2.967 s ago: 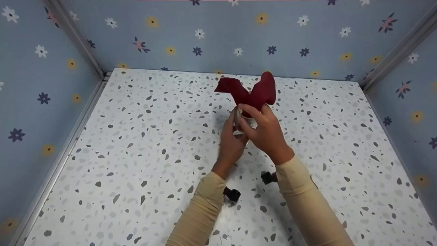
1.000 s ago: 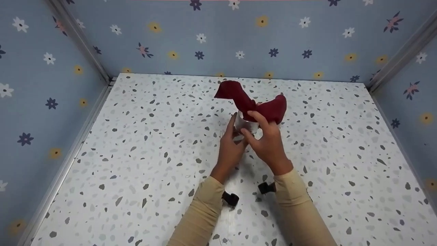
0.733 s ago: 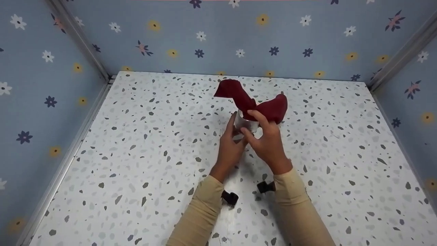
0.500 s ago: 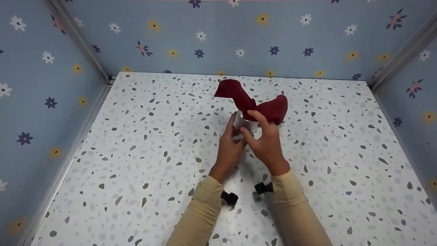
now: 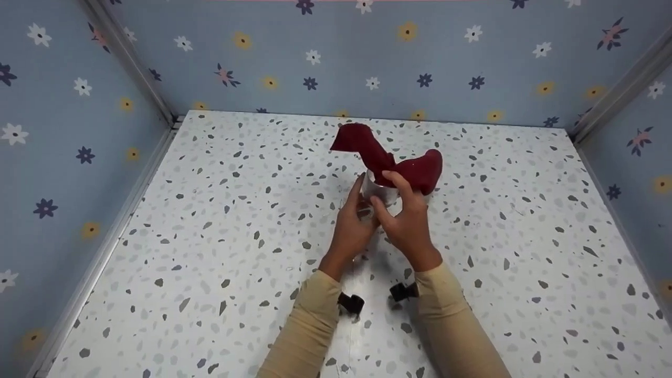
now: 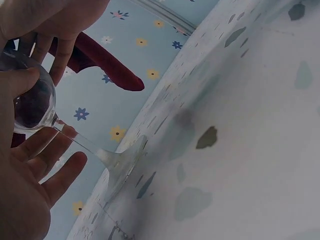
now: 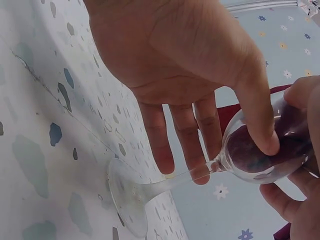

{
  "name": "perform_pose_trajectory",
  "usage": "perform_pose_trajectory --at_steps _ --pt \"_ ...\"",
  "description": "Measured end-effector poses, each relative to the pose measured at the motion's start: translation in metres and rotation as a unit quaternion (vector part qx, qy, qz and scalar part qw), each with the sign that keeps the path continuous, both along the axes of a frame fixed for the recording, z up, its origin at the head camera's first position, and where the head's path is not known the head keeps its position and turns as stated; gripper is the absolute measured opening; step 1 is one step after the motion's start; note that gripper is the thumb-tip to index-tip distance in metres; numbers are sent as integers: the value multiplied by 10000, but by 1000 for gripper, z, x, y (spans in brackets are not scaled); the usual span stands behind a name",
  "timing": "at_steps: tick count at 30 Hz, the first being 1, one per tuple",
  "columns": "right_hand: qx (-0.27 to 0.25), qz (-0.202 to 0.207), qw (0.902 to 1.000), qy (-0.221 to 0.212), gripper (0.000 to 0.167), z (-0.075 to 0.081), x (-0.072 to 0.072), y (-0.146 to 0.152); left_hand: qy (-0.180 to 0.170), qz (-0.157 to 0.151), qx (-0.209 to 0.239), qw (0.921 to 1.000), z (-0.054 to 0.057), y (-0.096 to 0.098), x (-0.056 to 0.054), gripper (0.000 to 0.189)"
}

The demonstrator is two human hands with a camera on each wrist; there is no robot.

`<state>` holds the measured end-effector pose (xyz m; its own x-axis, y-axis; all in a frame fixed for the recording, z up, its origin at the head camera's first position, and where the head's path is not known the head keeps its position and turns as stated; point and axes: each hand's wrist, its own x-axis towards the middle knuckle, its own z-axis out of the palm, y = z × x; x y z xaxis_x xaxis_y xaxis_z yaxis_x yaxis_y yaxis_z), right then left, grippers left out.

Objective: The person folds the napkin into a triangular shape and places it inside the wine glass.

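Observation:
A clear stemmed wine glass (image 5: 386,194) stands near the middle of the speckled table, its foot at the tabletop. Stuffed in its bowl is a dark red cloth (image 5: 420,170), with one flap spreading left and a rounder one right. My left hand (image 5: 353,228) grips the bowl from the left; the left wrist view shows its thumb on the glass (image 6: 47,102) and other fingers loosely spread near the stem. With my right hand (image 5: 409,223) I pinch the bowl wall, thumb outside and index finger on the cloth at the rim. The bowl's far side is hidden.
The white speckled table (image 5: 236,210) is bounded by blue flowered panels (image 5: 336,58) at the back and sides. Metal frame strips (image 5: 134,68) run along the corners. Black wrist camera mounts (image 5: 353,303) hang by both sleeves.
Over three seconds the cloth's right flap has dropped from upright to leaning right and down. My right index finger has shifted right along the rim. My left hand still holds the bowl.

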<state>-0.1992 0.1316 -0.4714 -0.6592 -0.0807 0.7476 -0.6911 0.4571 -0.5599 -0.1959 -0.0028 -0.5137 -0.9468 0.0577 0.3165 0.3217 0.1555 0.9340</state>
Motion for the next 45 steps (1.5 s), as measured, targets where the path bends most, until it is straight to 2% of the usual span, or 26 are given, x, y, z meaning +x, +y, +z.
perform_pose_trajectory --at_steps 4,7,9,15,20,25,32,38,45 --pt "-35 57 10000 -6 50 -2 0 0 108 -131 101 9998 1 -2 1 80" --pt "-36 79 10000 20 50 -2 0 -1 109 -296 499 9983 3 -4 1 77" --pt "-32 106 9999 20 50 -3 0 -3 79 -289 753 9967 6 -6 2 74" --pt "-89 166 9998 -29 49 -3 0 -6 60 230 1136 9932 16 -10 -4 51" --pt "-130 173 9998 -36 50 0 0 -6 1 490 1416 9887 33 -10 -13 37" --pt "-98 169 9998 -6 51 1 -1 -4 -190 413 1472 9881 49 -11 -19 43" --pt "-34 100 9999 15 50 2 -4 -2 -394 172 1638 9856 64 -10 -27 53" --pt "54 64 10000 -32 49 1 -2 0 -413 174 1759 9834 73 -11 -25 52" --pt "64 68 10000 -23 49 1 -2 1 -474 -31 2054 9775 89 -14 -22 58"
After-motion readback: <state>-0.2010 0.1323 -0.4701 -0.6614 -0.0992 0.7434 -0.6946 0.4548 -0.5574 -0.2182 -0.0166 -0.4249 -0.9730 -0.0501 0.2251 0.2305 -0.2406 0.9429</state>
